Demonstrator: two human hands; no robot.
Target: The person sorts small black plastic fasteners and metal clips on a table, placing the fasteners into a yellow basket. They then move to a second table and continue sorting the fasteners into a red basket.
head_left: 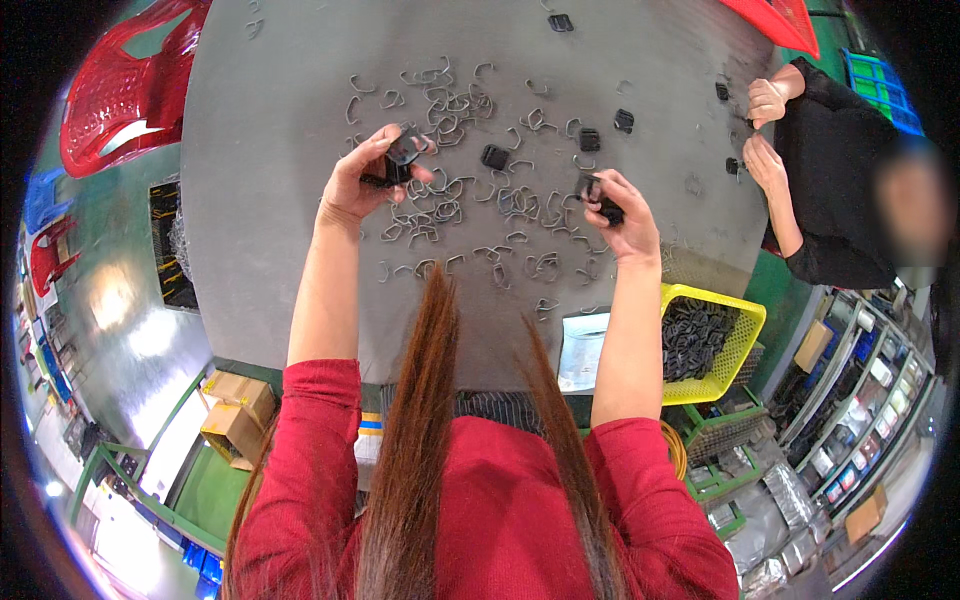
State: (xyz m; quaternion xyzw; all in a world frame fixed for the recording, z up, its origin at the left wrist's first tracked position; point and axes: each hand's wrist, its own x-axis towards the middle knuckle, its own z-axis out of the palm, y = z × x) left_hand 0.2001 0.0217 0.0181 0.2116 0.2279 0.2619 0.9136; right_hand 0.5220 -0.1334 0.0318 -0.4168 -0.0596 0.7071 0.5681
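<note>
My left hand [350, 185] is raised above the grey table [260, 150], its fingers closed around black plastic pieces [403, 150]; how many they are I cannot tell. On the other side, my right hand [633, 228] grips another small black plastic piece [609, 209] between thumb and fingers. Many bent metal wire clips [447, 212] lie scattered on the tabletop between and beyond my hands. Among them sit a few loose square black pieces, one a black block [494, 157] between my hands and another black block [589, 139] farther right.
A yellow basket [740, 350] full of dark parts stands right of my right forearm, beside a pale printed sheet or bag [580, 350]. Across the table's right edge, a co-worker's hands [768, 165] handle small black pieces. A red chair [125, 100] is at far left.
</note>
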